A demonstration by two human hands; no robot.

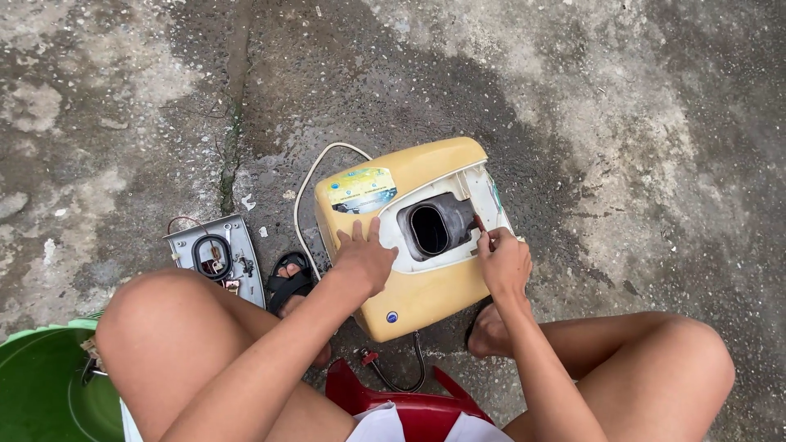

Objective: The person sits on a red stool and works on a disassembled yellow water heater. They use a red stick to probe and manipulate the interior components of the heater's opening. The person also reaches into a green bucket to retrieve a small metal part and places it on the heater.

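Rough grey concrete ground (622,123), damp and stained dark in the middle, a crack with bits of green running down at upper left. Person sits low on a red plastic stool (401,405), knees apart, looking down at a yellow appliance housing (426,295) lying on the ground between the feet.

Left hand (364,255) lies flat on the yellow housing, fingers spread loosely, fingertips at the edge of the white inner panel (475,196), holding nothing. Right hand (501,260) sits at the right rim of the opening, fingers bunched together and pressed on the white panel's edge; cannot tell if something small is pinched there.

Inside the white panel a dark grey part with an oval hole (431,229). Blue-green sticker (361,188) on the housing's top face, small blue round mark low on the front. White cord (304,205) loops out from the housing's left side; a dark hose with a red fitting (370,357) hangs off the near end.

Left of it, well apart, a grey metal plate (214,255) lies flat with a black ring and wiring on it. Black sandal (291,281) on the left foot just beside the plate. Green tub (45,385) at bottom left corner, partly cut off
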